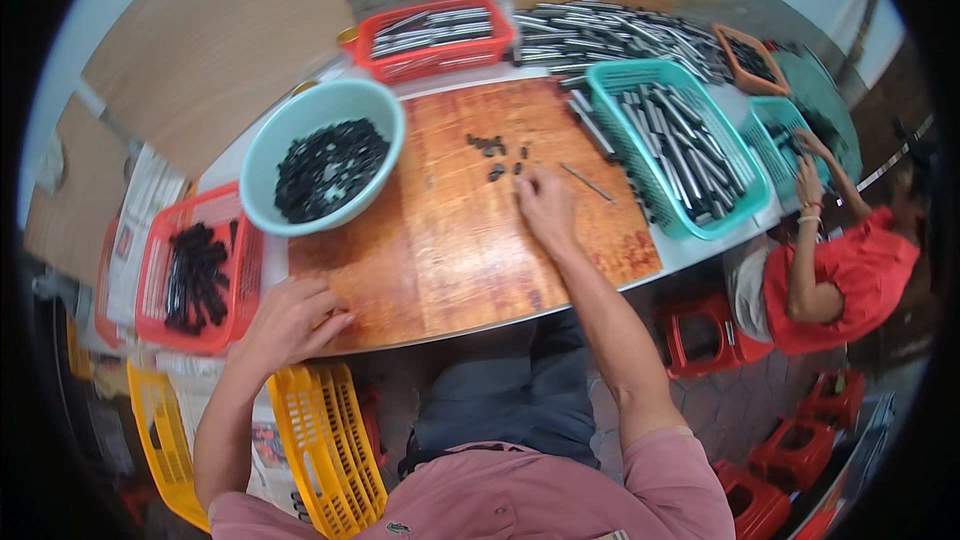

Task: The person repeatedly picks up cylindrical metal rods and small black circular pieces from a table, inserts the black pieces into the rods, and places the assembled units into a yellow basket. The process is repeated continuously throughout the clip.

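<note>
My right hand rests on the brown wooden board, fingers bent down and together. Its fingertips are beside a few small black pieces; whatever they pinch, if anything, is hidden. A thin metal rod lies on the board just right of that hand. At the board's near left edge is my left hand, loosely curved, thumb apart from the fingers, holding nothing visible. Beyond it stands a light-green bowl with many small black parts inside.
Left of the bowl, a red basket holds long black pieces. Metal and black tubes fill a green basket at right and a red basket behind; more tubes are heaped at the back. A person in red works at far right.
</note>
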### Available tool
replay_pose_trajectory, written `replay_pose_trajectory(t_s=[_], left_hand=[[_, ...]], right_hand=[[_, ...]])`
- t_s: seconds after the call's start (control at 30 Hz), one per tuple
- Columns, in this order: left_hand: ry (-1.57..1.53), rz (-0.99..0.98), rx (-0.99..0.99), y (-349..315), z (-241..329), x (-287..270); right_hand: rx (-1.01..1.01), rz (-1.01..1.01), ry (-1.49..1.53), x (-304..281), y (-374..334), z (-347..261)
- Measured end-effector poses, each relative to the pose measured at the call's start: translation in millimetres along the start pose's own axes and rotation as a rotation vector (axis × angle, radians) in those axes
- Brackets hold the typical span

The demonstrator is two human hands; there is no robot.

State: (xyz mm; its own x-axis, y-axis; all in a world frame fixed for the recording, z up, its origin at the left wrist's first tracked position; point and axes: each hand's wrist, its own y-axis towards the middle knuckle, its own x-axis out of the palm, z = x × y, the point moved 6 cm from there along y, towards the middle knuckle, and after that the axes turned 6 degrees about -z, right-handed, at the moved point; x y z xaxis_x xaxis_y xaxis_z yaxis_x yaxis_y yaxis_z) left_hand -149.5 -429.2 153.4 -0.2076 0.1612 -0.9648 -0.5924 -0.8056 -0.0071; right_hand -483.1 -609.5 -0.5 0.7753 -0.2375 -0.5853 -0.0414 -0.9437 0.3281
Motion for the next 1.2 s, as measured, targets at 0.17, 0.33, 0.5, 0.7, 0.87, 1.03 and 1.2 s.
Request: replay_pose_trajectory(t_s=[0.17, 0.33, 0.5, 0.7, 0.87, 1.03, 1.2], left_hand=[[-0.298, 0.005, -0.025, 125, -29, 44], [-0.668, 0.409, -0.107, 223, -40, 91], [-0.814, 0.718, -0.175, 262, -45, 118], [-0.963, 0.806, -0.268, 258, -51, 127], [-1.019, 0.882, -0.255, 256, -60, 131], [-1.0, 0.912, -0.31, 259, -59, 130], [-1.17, 0.844, -0.306, 262, -61, 134]], right_hand=[[0.004, 0.023, 0.05, -6, -2, -4], [0.016, 0.045, 0.123, -12, -2, -8], [0.035, 0.009, 0.128, -12, -3, -13], [0.051, 0.045, 0.172, -24, 4, -14], [-0.193, 0.269, -0.657, -72, 69, -5], [0.012, 0.043, -0.948, -70, 92, 44], [0.019, 0.023, -0.9, -64, 94, 41]])
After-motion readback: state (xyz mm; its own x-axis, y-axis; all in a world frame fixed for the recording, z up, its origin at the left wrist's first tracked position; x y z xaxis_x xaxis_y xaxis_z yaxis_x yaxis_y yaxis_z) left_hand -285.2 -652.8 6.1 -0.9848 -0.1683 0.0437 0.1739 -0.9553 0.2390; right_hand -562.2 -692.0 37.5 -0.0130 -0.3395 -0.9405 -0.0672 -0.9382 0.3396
